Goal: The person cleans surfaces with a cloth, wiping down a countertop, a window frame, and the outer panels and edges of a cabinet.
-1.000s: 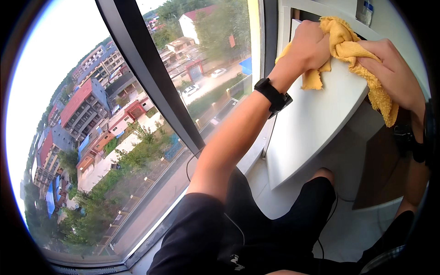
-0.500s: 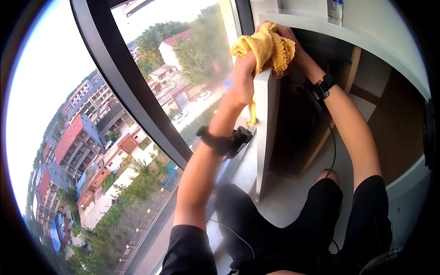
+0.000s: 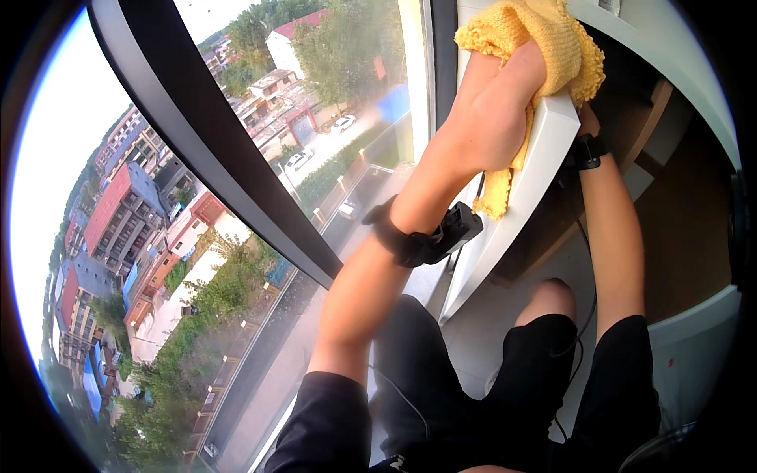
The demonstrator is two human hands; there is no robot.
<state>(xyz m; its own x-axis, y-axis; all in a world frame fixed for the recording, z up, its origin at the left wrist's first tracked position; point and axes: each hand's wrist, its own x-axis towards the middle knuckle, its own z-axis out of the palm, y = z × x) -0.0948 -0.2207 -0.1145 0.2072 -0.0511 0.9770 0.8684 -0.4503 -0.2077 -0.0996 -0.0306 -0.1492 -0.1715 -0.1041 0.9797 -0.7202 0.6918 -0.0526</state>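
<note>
My left hand [image 3: 501,110] is closed around a yellow knitted cloth [image 3: 544,47] at the top corner of a white cabinet door [image 3: 505,225]. Part of the cloth drapes over the door's edge, and a loose end dangles down its left face. On the dark far side of that door is my right hand [image 3: 589,122]. Its fingers are hidden behind the door and cloth, so I cannot see what they hold. Each wrist wears a black strap, and the left strap carries a small black box [image 3: 460,229].
A window with a black frame [image 3: 213,142] stands on my left, with buildings and trees far below. To the right, a curved white cabinet [image 3: 694,79] has a dark, open inside with wooden panels. A thin cable [image 3: 587,284] hangs near my right knee.
The cloth and my left hand now appear higher and further right. The door leans more to the right in view. My right hand has dropped from beside the cloth to behind the door.
</note>
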